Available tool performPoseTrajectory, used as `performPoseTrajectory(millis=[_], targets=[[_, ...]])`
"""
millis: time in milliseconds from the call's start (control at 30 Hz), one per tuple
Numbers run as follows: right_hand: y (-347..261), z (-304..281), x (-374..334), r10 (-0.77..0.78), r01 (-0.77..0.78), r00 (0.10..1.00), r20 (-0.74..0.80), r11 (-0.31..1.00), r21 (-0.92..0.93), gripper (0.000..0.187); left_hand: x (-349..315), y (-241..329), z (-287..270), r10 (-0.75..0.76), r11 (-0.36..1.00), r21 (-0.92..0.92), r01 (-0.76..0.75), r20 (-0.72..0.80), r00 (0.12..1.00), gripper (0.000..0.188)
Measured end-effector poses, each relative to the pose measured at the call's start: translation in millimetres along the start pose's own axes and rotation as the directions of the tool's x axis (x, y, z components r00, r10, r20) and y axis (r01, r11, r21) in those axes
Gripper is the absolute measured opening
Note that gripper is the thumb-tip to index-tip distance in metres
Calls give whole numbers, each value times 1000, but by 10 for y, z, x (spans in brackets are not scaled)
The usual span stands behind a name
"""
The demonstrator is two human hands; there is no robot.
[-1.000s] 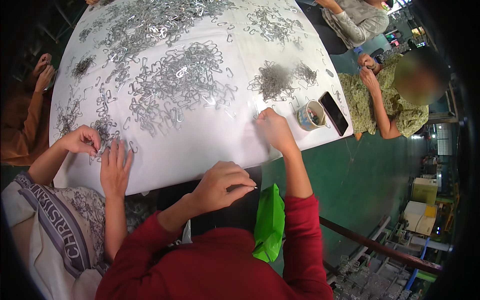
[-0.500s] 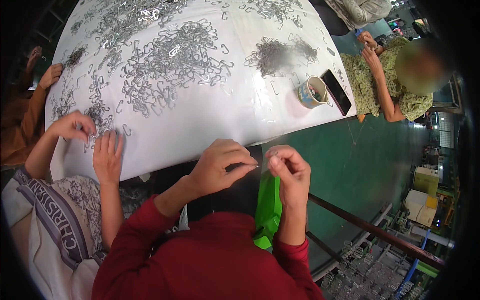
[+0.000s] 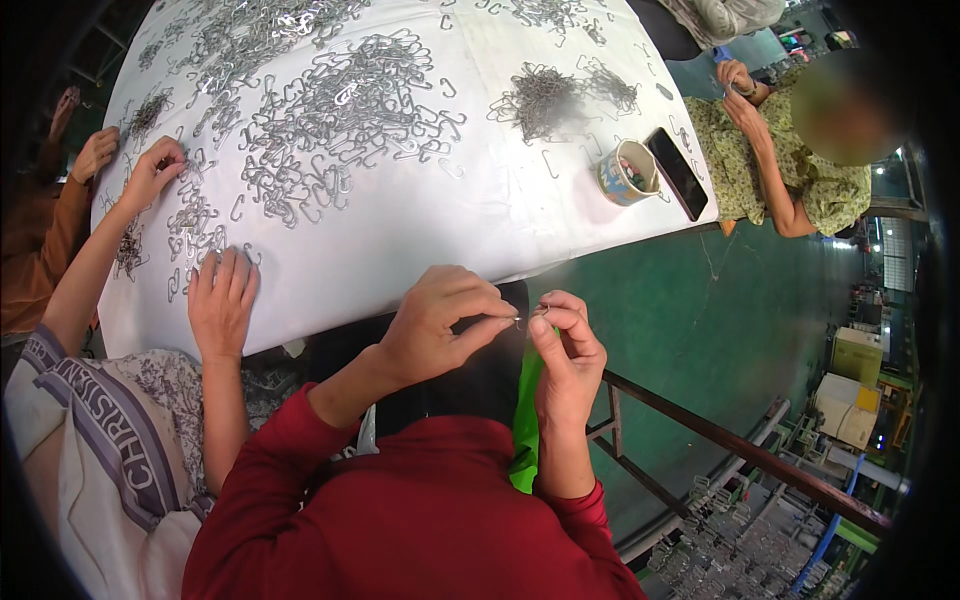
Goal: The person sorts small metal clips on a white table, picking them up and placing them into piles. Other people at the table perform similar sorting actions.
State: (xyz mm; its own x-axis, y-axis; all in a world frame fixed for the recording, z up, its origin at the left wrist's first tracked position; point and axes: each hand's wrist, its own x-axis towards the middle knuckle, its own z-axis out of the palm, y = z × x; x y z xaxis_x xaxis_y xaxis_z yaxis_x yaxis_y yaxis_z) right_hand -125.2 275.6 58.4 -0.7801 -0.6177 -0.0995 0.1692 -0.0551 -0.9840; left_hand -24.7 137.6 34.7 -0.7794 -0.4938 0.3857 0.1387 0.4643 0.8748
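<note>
My left hand [image 3: 445, 315] is closed in a pinch, with the tip of a small thin metal piece [image 3: 517, 322] showing between thumb and forefinger. Just beside it, my right hand [image 3: 566, 350] pinches another small metal piece [image 3: 543, 310], mostly covered by the fingers. Both hands are held over my lap, in front of the table's near edge, their fingertips almost meeting. Whether the two pieces touch I cannot tell. On the white tabletop [image 3: 420, 235] ahead lies a large pile of bent wire hooks [image 3: 345, 110].
Darker wire pieces [image 3: 540, 103], a paper cup [image 3: 628, 175] and a black phone [image 3: 678, 175] lie at the right. On my left a co-worker's hand [image 3: 222, 305] rests on the table. Another person [image 3: 770, 160] sits at right. A green thing [image 3: 527, 420] hangs beside my right forearm.
My right hand has moved left, bringing its fingertips close to those of my left hand. The co-worker on the left has reached one hand farther across the table.
</note>
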Motion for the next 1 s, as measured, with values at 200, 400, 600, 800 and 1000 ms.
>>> performPoseTrajectory(millis=[200, 400, 600, 800, 1000], targets=[[31, 33, 1, -79, 78, 996, -49, 997, -21, 9, 7, -42, 47, 53, 998, 22, -53, 16, 998, 18], [79, 5, -19, -171, 169, 983, -63, 985, -41, 11, 254, -683, -211, 195, 905, 395, -156, -61, 979, 25], [133, -10, -35, -145, 142, 988, -53, 989, -45, 11, 659, -1397, -387, 123, 679, 719, -148, 87, 989, 23], [175, 13, -34, -136, 132, 988, -72, 990, -56, 11, 807, -1278, -428, 161, 575, 790, -214, 147, 976, 16], [247, 6, -4, -128, 120, 991, -37, 980, -159, 8, 508, -637, -99, -170, 984, 41, 174, -90, 981, 17]])
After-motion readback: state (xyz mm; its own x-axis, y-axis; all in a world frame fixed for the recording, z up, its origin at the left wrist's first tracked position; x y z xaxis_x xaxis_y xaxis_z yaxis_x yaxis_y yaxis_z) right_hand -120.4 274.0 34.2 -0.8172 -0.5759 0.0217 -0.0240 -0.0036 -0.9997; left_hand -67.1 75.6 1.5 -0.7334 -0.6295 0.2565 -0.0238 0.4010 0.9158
